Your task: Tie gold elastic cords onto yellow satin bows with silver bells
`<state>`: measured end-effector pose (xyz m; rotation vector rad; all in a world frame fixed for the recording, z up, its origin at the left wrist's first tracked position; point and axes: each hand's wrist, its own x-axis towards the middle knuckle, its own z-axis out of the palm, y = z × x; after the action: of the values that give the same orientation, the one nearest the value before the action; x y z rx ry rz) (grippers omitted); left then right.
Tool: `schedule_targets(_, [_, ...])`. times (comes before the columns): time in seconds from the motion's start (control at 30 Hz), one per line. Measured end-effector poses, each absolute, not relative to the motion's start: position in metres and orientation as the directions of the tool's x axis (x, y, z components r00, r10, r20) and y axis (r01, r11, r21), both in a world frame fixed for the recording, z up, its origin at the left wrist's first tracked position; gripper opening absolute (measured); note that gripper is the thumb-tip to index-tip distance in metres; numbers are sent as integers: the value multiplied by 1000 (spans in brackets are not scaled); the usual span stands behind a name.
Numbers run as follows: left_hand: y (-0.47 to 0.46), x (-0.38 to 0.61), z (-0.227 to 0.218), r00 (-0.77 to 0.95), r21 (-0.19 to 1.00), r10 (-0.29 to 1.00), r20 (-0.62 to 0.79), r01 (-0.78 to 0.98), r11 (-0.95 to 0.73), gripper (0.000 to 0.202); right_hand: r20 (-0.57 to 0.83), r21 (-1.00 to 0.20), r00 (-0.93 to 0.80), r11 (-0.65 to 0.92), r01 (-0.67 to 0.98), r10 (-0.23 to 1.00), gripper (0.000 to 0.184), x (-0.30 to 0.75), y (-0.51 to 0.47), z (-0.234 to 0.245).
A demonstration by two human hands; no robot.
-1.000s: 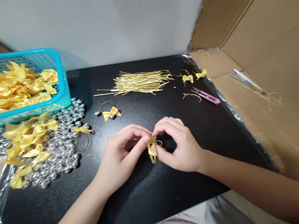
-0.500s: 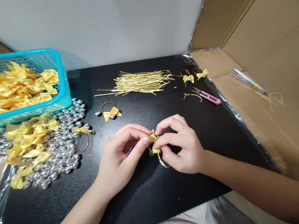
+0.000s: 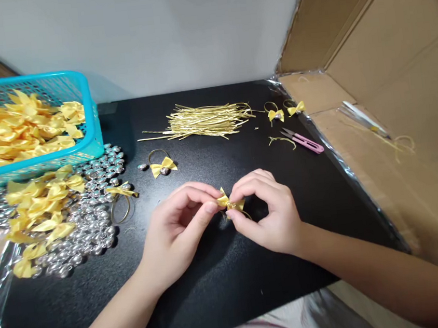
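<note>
Pinched nearly closed, the left hand (image 3: 180, 225) is gripping one end of a yellow bow (image 3: 229, 204) and the right hand (image 3: 269, 213) its middle, seemingly for steadiness, nearer the person than the gold ties (image 3: 208, 120); scissors (image 3: 305, 142) are lying right of them.

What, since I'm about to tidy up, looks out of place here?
Only small strays: a curled yellow strand lies loose beside the pink snips, apart from the gold strip bundle, and one silver bead sits away from the bead pile.
</note>
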<state>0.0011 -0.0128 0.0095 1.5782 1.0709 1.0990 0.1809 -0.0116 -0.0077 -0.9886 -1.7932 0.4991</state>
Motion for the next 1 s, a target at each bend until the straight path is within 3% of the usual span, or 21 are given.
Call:
schedule_targets(0.27, [-14, 1, 7, 226, 996, 971, 83, 12, -88, 15, 550, -715, -172, 567, 410, 818, 9, 180, -11, -7])
schedule_targets(0.6, [-12, 4, 9, 166, 1000, 986, 0, 4, -1, 16, 481, -780, -224, 531, 332, 848, 4, 184, -13, -6])
schedule_targets(0.77, [-13, 3, 8, 191, 1000, 981, 26, 2, -27, 15, 453, -800, -250, 514, 310, 856, 13, 186, -12, -7])
schedule_targets(1.0, [-14, 2, 5, 206, 975, 970, 132, 147, -164, 11, 460, -813, -390, 555, 176, 798, 24, 190, -10, -2])
